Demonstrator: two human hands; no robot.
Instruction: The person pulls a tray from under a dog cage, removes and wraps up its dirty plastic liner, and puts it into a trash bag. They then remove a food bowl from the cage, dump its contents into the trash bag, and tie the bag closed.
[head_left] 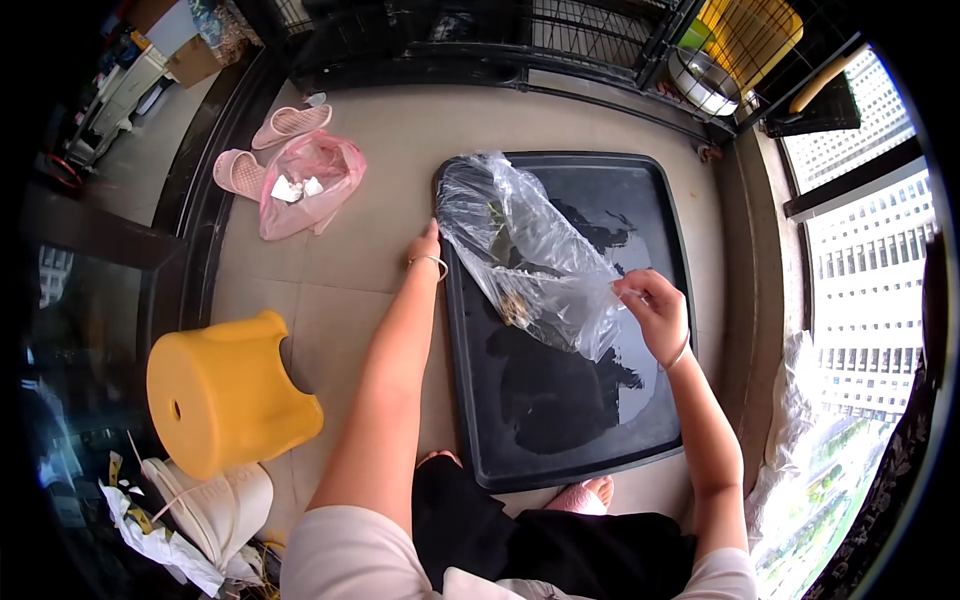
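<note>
A clear plastic bag (545, 245) lies slantwise over the upper part of a wet black tray (560, 400) on the floor. Green leafy stuff and something yellowish show through the plastic. My right hand (655, 310) pinches the bag's lower right end between thumb and fingers. At the tray's left edge, my left hand (427, 248) is beside the bag's left side; its fingers are mostly hidden, so its grip cannot be made out.
A yellow stool (215, 395) stands at the left, with a white bag (225, 505) below it. Pink slippers (290, 125) and a pink plastic bag (325, 180) lie at the upper left. A black wire cage (590, 35) runs along the back; windows line the right.
</note>
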